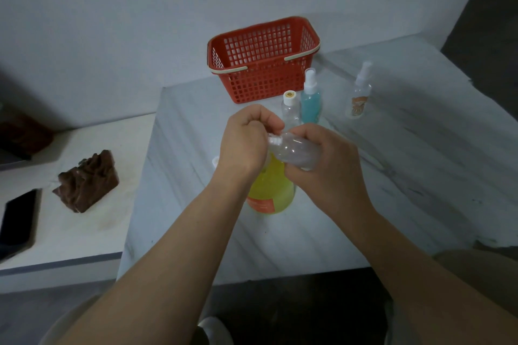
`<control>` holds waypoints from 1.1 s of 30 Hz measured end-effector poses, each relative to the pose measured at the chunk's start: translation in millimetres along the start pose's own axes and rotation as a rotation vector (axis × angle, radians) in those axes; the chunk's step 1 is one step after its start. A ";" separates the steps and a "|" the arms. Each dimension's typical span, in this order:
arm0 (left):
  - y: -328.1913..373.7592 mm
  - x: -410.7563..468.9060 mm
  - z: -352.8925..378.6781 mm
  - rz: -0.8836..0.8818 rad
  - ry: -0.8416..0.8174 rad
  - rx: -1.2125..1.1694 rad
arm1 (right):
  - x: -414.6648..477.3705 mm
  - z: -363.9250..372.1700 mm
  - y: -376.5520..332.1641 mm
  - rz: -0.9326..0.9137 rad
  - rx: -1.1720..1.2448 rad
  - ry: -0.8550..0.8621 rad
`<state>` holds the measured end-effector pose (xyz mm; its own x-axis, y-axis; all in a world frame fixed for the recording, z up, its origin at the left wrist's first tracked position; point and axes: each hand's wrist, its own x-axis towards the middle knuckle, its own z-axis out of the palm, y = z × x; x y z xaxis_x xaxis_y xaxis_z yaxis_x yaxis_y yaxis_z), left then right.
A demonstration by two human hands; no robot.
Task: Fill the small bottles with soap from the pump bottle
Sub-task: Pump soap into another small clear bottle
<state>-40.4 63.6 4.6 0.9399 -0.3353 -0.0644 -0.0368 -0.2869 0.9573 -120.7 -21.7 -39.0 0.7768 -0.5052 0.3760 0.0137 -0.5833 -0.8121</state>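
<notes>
My right hand [325,157] grips a small clear bottle [294,151], tilted on its side with its open threaded neck pointing left. My left hand [246,140] is curled at that neck, over the top of the yellow pump bottle [270,193]. The pump head is hidden under my left hand, so I cannot tell what its fingers hold. The yellow bottle stands on the marble table [392,176] and carries an orange label. Behind my hands stand a small clear bottle with a yellow-ringed cap [290,106], a blue spray bottle [310,101] and a clear spray bottle [361,95].
A red plastic basket [263,61] stands at the table's back edge by the wall. A small white object [215,162] peeks out left of my left wrist. On a lower side surface to the left lie a brown carved block [88,180] and a dark phone [18,221].
</notes>
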 end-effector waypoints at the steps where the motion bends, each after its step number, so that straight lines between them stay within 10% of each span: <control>1: 0.3 0.3 0.7 -0.004 0.002 -0.002 | 0.1 -0.4 0.3 0.003 -0.001 -0.002; 33: 2.7 -0.6 -0.3 -0.008 -0.011 0.014 | 1.3 -2.0 0.6 0.008 0.003 -0.035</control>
<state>-40.9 63.4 7.3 0.9363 -0.3431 -0.0753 -0.0341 -0.3022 0.9526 -120.9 -24.0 -38.1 0.7983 -0.4871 0.3541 0.0094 -0.5779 -0.8161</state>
